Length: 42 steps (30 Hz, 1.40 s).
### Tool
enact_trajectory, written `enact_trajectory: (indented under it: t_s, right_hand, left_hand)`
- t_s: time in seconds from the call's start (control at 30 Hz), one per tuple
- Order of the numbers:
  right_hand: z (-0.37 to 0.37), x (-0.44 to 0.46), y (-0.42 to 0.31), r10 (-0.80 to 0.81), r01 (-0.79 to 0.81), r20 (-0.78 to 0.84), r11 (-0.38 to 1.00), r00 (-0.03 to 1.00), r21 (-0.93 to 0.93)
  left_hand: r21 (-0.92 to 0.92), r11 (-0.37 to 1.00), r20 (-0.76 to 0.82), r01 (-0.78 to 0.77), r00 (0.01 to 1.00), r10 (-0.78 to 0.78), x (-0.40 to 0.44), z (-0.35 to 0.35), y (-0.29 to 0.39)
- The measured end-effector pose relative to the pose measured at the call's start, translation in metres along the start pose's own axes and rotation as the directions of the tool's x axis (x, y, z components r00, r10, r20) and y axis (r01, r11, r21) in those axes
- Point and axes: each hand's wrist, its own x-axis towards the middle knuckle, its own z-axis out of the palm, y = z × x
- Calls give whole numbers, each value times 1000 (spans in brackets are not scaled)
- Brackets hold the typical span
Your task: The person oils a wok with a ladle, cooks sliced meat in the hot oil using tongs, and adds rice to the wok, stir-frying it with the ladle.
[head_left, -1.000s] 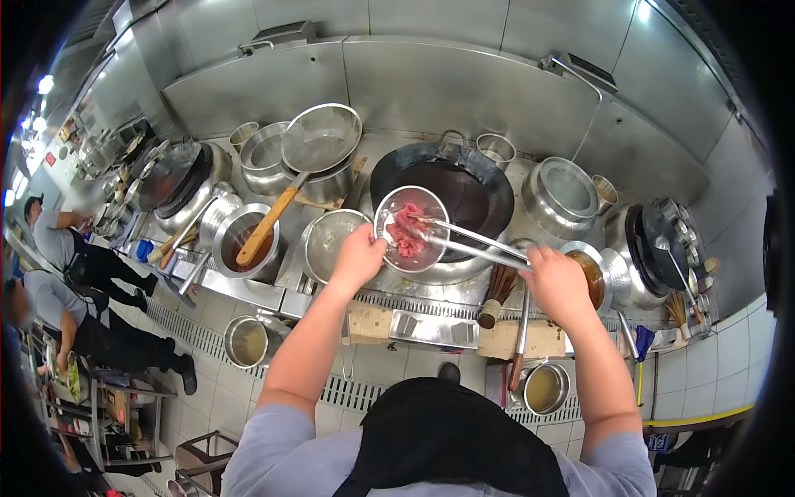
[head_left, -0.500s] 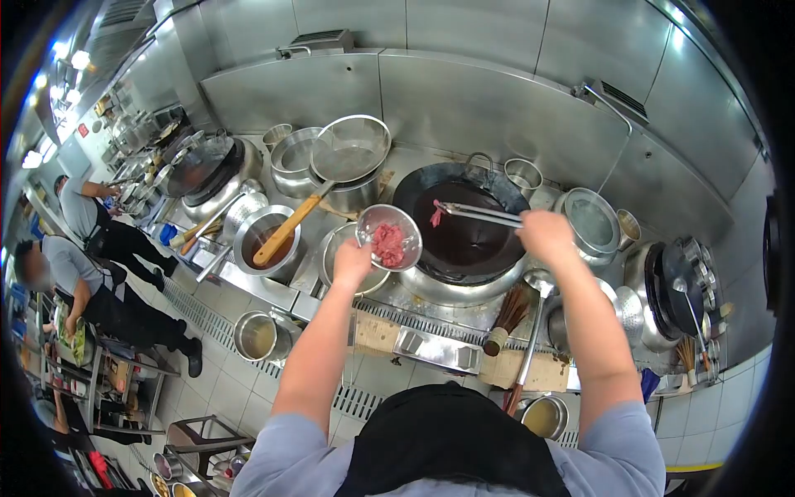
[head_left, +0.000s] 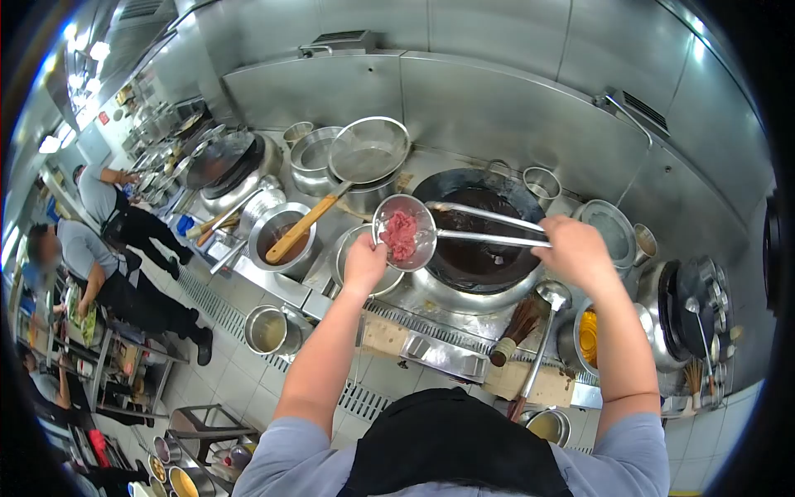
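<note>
My left hand (head_left: pixel 364 263) grips the rim of a small metal bowl (head_left: pixel 426 217) that holds raw red meat slices (head_left: pixel 400 236). In my right hand (head_left: pixel 575 248) are long metal tongs (head_left: pixel 501 239), their two arms spread apart. One tip is close to the bowl's right side, while the other reaches over the near-left part of a black wok (head_left: pixel 454 184). Dark liquid (head_left: pixel 480 269) lies in the wok. No meat shows between the tong tips.
Left of the wok, a wire strainer (head_left: pixel 370 149) with a wooden handle rests across pots. A ladle (head_left: pixel 546 311) and a bamboo brush (head_left: pixel 515 331) lie along the stove's front. Another wok (head_left: pixel 683 302) stands at right. Two co-workers (head_left: pixel 91 257) stand at far left.
The tongs held a meat slice over the wok before; now they are spread and empty, with their tips nearer the bowl. The whole view has shifted slightly right.
</note>
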Motion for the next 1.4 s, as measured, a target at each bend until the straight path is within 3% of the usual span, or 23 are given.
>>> enact_trajectory:
  t_s: [0.07,0.2,0.27,0.37,0.4,0.5,0.57,0.77,0.8,0.9,1.1,1.2,1.33,1.4]
  right_hand:
    - [8,-2,-13,-97,95,-9,989,995,-114]
    - [17,9,-9,-135,131,-6,968,991,-213]
    - [-2,3,-4,-76,58,-87,979,993,-193]
    - [-15,10,13,-22,3,-91,980,996,-201]
    - [-12,16,19,-21,2,-93,979,995,-205]
    - [39,45,36,118,-92,83,958,989,-271]
    - [64,61,37,198,-143,183,950,963,-277]
    - [95,80,40,339,-289,226,930,913,-226]
    - [95,80,41,316,-254,244,933,917,-254]
    - [81,76,49,328,-240,285,923,901,-302]
    - [51,62,63,392,-341,197,907,899,-249]
    - [44,51,62,341,-245,286,914,896,-322]
    - [-1,30,48,326,-277,188,929,926,-246]
    - [-24,16,39,307,-278,132,940,942,-199]
  left_hand:
    - [51,987,13,-151,989,150,1,11,11]
    - [112,984,-21,-141,989,145,11,22,12]
    - [-31,997,59,69,996,-67,28,27,-12]
    - [-85,990,51,109,993,-105,34,29,-31]
    - [-199,964,93,176,983,-160,22,19,-10]
    - [-266,943,92,198,979,-180,20,21,-19]
    - [-216,957,84,193,980,-179,8,11,-8]
    - [-262,948,65,180,984,-168,-13,-6,-8]
    - [-294,940,54,172,985,-163,-17,-8,-9]
    - [-314,931,48,187,982,-181,-22,-17,-7]
    - [-297,945,26,139,990,-138,-10,-12,-17]
    - [-221,969,19,111,994,-110,1,-3,-13]
    - [-281,948,62,147,989,-135,10,8,-6]
    - [-205,976,24,75,997,-71,11,13,-5]
